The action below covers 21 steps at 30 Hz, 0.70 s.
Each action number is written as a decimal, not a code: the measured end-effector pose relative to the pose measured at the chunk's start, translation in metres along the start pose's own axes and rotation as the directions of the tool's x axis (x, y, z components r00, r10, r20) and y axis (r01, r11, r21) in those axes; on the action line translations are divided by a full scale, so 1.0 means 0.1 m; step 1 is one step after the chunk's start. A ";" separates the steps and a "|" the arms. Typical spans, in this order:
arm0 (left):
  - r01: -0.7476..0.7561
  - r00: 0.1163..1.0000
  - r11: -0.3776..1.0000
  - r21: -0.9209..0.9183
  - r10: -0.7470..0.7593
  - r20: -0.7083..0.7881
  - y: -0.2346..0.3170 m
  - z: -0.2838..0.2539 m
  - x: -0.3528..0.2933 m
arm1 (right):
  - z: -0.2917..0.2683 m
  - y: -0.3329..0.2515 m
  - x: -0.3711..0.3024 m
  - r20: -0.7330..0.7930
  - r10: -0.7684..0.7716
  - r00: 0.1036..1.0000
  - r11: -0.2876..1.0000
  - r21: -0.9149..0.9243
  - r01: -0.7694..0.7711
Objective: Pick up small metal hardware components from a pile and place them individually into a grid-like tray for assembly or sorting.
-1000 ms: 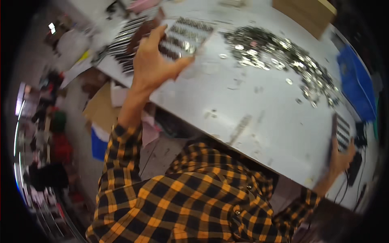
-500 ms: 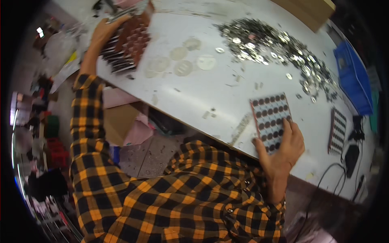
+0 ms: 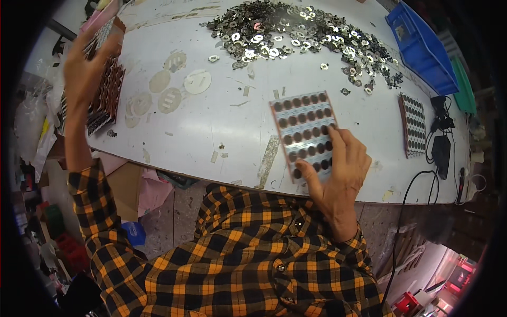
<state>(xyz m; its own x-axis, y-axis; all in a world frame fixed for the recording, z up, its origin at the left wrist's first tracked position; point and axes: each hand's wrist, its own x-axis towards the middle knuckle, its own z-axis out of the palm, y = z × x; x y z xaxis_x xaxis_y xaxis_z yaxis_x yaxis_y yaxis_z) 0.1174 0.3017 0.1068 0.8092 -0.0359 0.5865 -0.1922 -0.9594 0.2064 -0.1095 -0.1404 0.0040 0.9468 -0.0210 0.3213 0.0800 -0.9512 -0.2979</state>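
My right hand grips the lower right part of a flat panel, its thumb and fingertips on the panel's face and right edge. The panel carries rows of dark round discs on a pale sheet with reddish-brown edges. It lies at or just above the white table; which of the two, I cannot tell. At the far left my left hand, slightly blurred, reaches over a stack of similar panels, fingers apart. Nothing shows clearly between those fingers. The hand and forearm hide part of the stack.
A wide pile of small shiny metal pieces spreads across the back of the table. Another panel lies at the right, near a black adapter with cables. Behind it stands a blue bin. Pale round discs lie left of centre.
The view has turned, so table things sit further left. My left hand has come off the stack's top edge, its fingers now apart. My right hand keeps its grip on the panel.
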 end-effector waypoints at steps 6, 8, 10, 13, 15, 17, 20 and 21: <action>-0.304 0.876 0.842 -0.446 0.431 0.215 1.20 1.24 0.00 | 0.01 -0.01 0.00 0.014 -0.176 0.984 0.978 0.117 0.173; -0.276 0.870 0.908 -0.315 0.375 0.319 1.44 1.46 0.18 | 0.00 -0.03 0.01 0.015 -0.175 0.984 0.977 0.124 0.172; -0.283 0.861 0.936 -0.207 0.343 0.375 1.66 1.66 0.38 | 0.00 -0.04 0.02 0.013 -0.188 0.982 0.973 0.136 0.185; -0.260 0.857 0.964 -0.048 0.254 0.448 2.04 1.97 0.63 | 0.05 -0.02 0.03 0.000 -0.187 0.982 0.971 0.150 0.185; -0.314 0.681 0.947 -0.063 0.271 0.680 2.36 2.02 0.82 | 0.04 -0.01 0.02 -0.010 -0.172 0.985 0.977 0.129 0.172; -0.301 0.644 0.948 -0.108 0.285 0.710 2.18 2.64 1.15 | 0.02 -0.06 0.02 -0.008 -0.191 0.982 0.971 0.143 0.190; -0.138 0.581 0.915 -0.378 0.384 0.718 2.58 2.88 1.19 | 0.06 0.00 0.00 -0.016 -0.170 0.985 0.978 0.118 0.170; 0.042 0.598 0.843 -0.537 0.409 0.689 2.79 2.80 1.14 | 0.06 0.00 0.00 -0.015 -0.163 0.987 0.980 0.117 0.164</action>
<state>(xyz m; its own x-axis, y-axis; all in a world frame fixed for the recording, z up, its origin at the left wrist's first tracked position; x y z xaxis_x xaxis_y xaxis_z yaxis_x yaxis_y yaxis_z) 0.3113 -0.0487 0.0115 0.7878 -0.6071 -0.1043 -0.4264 -0.6597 0.6188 -0.1080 -0.1386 -0.0014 0.9162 0.1295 0.3793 0.2696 -0.8993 -0.3443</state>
